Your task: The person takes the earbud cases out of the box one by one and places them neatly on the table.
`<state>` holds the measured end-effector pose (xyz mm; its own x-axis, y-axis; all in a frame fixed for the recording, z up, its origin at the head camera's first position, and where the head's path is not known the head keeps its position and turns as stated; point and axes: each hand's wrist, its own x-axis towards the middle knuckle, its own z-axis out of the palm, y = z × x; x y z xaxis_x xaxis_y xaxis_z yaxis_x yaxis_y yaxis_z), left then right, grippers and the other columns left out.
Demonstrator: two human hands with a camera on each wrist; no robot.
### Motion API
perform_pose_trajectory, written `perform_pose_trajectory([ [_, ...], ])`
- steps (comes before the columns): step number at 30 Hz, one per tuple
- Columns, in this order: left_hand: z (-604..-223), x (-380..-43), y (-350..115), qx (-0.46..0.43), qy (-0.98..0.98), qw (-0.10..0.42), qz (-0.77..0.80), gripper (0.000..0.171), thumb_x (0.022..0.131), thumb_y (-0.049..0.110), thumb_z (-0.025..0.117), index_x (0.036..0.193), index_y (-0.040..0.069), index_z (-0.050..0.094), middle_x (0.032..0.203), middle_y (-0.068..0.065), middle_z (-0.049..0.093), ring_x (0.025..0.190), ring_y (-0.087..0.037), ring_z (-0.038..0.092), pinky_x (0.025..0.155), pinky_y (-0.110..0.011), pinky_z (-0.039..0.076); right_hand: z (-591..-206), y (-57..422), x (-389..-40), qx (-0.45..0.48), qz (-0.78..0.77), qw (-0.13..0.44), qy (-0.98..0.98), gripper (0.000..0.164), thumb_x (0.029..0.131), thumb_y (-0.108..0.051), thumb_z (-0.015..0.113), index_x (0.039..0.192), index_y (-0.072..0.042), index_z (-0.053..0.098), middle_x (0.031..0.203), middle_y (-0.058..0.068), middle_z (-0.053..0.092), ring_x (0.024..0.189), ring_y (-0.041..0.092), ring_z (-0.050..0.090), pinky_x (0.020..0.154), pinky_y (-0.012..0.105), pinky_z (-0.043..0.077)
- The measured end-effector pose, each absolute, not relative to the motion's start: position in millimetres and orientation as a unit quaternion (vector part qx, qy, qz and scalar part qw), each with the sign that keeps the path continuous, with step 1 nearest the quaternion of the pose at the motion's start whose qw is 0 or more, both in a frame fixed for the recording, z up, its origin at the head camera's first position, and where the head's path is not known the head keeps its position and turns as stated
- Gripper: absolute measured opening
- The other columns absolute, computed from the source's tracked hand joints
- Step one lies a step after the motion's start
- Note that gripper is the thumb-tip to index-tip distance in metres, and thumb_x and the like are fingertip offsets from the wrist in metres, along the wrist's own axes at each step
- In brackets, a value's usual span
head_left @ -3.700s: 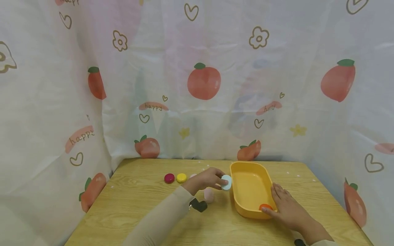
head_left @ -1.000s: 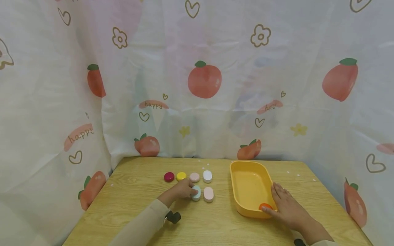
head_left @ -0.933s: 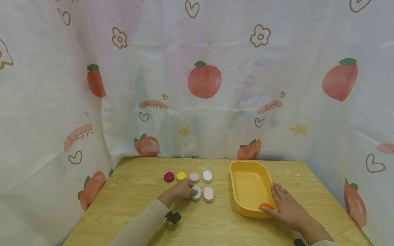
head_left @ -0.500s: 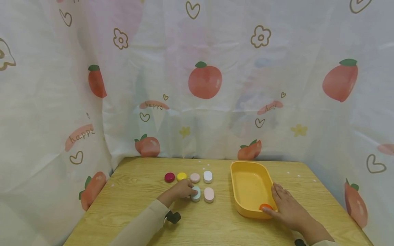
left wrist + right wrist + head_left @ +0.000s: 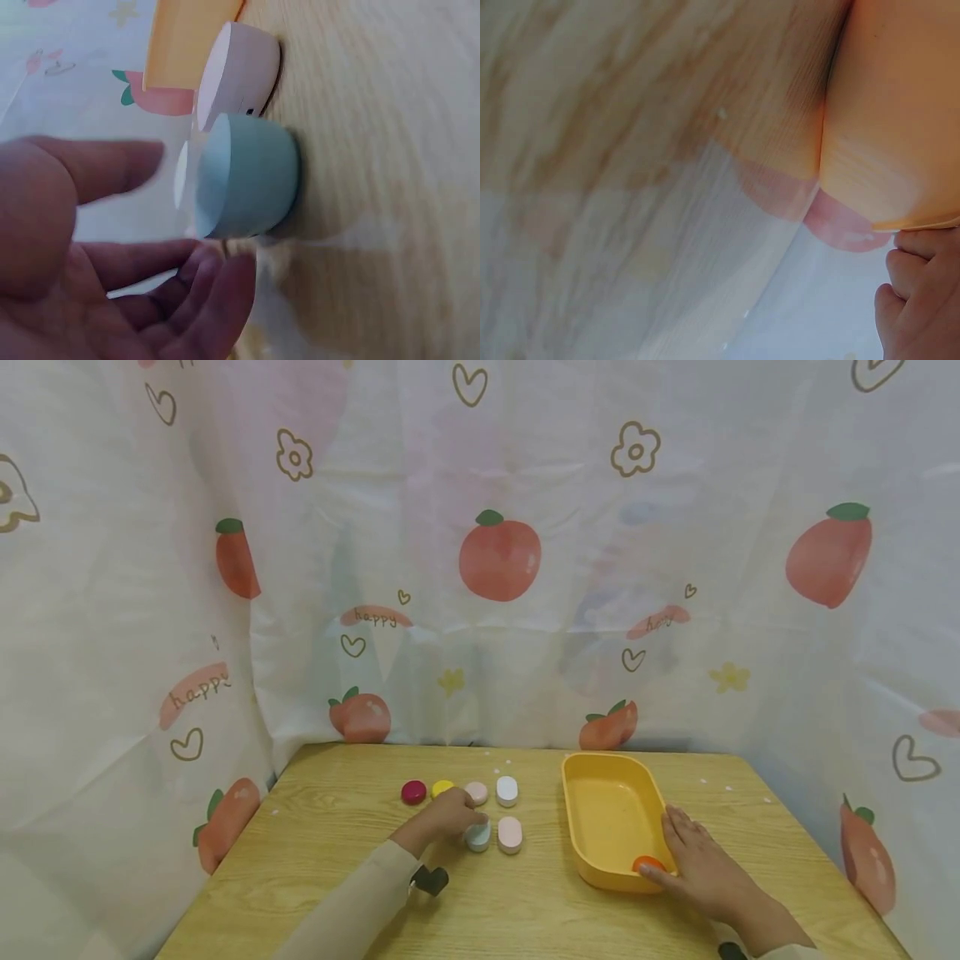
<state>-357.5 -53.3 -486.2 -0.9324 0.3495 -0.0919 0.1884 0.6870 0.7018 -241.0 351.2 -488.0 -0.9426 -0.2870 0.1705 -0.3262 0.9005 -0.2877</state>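
In the head view, my left hand [image 5: 444, 815] is at a small pale blue oval piece [image 5: 477, 837] with a flat top and rounded sides. The left wrist view shows the thumb [image 5: 124, 166] apart from that piece [image 5: 259, 176], the other fingers loosely bent below it. A pale pink oval piece [image 5: 510, 835] stands to its right. Behind are a dark red round piece [image 5: 413, 792], a yellow one [image 5: 442, 789], partly covered by the hand, a pink one [image 5: 476, 792] and a white oval one [image 5: 507, 791]. My right hand [image 5: 708, 868] rests along the right rim of a yellow-orange tray [image 5: 573, 852].
An orange-red piece [image 5: 648, 864] lies in the tray's near right corner, by the right thumb. The wooden table [image 5: 540, 927] has several tiny pale specks toward its back edge. A curtain [image 5: 420, 527] printed with fruit surrounds the back and sides.
My left hand carried the pale blue piece from beside the tray to the left and set it down by the pink oval one. Its thumb has now lifted off. The right hand stays put.
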Motion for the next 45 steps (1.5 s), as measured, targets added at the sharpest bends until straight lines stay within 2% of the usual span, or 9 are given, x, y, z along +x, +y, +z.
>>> perform_pose_trajectory([
  [3,-481.7,-362.7,-50.9,0.148,0.926,0.080,0.337,0.027,0.086,0.028,0.072,0.094,0.002,0.068,0.083,-0.004,0.063,0.072,-0.017,0.057,0.062,-0.030,0.050,-487.2,351.2,-241.4,0.157,0.160,0.064,-0.972,0.091,0.094,-0.054,0.056,0.146,0.014,0.024,0.155,0.030,0.015,0.140,0.048,0.015,0.116,0.040,-0.009],
  [6,-479.0,-368.2,-48.7,0.151,0.930,0.071,0.329,0.037,0.084,0.028,0.075,0.105,-0.002,0.069,0.100,-0.008,0.066,0.087,-0.021,0.060,0.076,-0.037,0.053,-486.0,350.6,-241.3,0.156,0.163,0.064,-0.972,0.091,0.094,-0.054,0.056,0.146,0.014,0.025,0.155,0.030,0.015,0.140,0.048,0.014,0.117,0.046,-0.003],
  [12,-483.2,-372.9,-45.8,0.147,0.923,0.092,0.345,0.036,0.080,0.017,0.080,0.109,-0.001,0.068,0.105,-0.009,0.066,0.096,-0.025,0.059,0.087,-0.042,0.051,-484.5,349.2,-238.4,0.154,0.164,0.060,-0.973,0.091,0.094,-0.054,0.056,0.146,0.015,0.025,0.155,0.030,0.014,0.141,0.048,0.014,0.116,0.038,-0.009],
  [21,-483.2,-367.4,-50.2,0.140,0.910,0.118,0.372,0.032,0.084,0.010,0.076,0.113,-0.002,0.067,0.106,-0.011,0.065,0.086,-0.022,0.059,0.074,-0.036,0.055,-485.3,350.5,-238.8,0.153,0.160,0.059,-0.973,0.092,0.094,-0.055,0.055,0.146,0.014,0.024,0.155,0.030,0.014,0.141,0.048,0.014,0.117,0.041,-0.008],
  [26,-482.9,-369.5,-51.2,0.142,0.907,0.119,0.377,0.032,0.085,0.010,0.074,0.113,-0.003,0.067,0.108,-0.012,0.065,0.086,-0.023,0.060,0.074,-0.038,0.055,-487.6,351.8,-239.9,0.157,0.156,0.064,-0.973,0.091,0.095,-0.054,0.055,0.146,0.014,0.024,0.155,0.030,0.015,0.141,0.047,0.015,0.112,0.027,-0.016],
  [30,-480.3,-375.3,-46.6,0.153,0.909,0.103,0.373,0.031,0.086,0.014,0.072,0.112,-0.002,0.067,0.106,-0.010,0.065,0.092,-0.023,0.060,0.078,-0.039,0.054,-489.2,351.6,-240.6,0.158,0.152,0.066,-0.974,0.092,0.094,-0.055,0.055,0.146,0.015,0.024,0.155,0.030,0.015,0.141,0.047,0.015,0.109,0.023,-0.018],
  [34,-473.4,-381.9,-35.0,0.177,0.904,0.091,0.379,0.030,0.087,0.016,0.072,0.112,0.000,0.068,0.103,-0.009,0.065,0.093,-0.022,0.060,0.078,-0.038,0.054,-488.1,351.9,-240.5,0.159,0.153,0.073,-0.973,0.091,0.094,-0.054,0.055,0.145,0.015,0.025,0.155,0.030,0.015,0.141,0.047,0.015,0.111,0.025,-0.017],
  [41,-468.3,-383.2,-12.2,0.196,0.875,0.102,0.431,0.030,0.088,0.016,0.074,0.111,-0.001,0.067,0.097,-0.006,0.066,0.085,-0.021,0.063,0.070,-0.035,0.057,-487.9,351.5,-240.0,0.162,0.150,0.077,-0.972,0.090,0.094,-0.053,0.057,0.145,0.015,0.027,0.155,0.030,0.016,0.140,0.047,0.015,0.111,0.025,-0.015],
  [45,-466.6,-380.9,-0.1,0.206,0.862,0.112,0.450,0.033,0.089,0.015,0.072,0.115,-0.005,0.065,0.096,-0.005,0.066,0.087,-0.022,0.065,0.070,-0.036,0.057,-486.7,351.2,-238.0,0.165,0.152,0.079,-0.971,0.090,0.094,-0.053,0.057,0.144,0.016,0.028,0.154,0.031,0.018,0.140,0.048,0.017,0.117,0.041,-0.005],
])
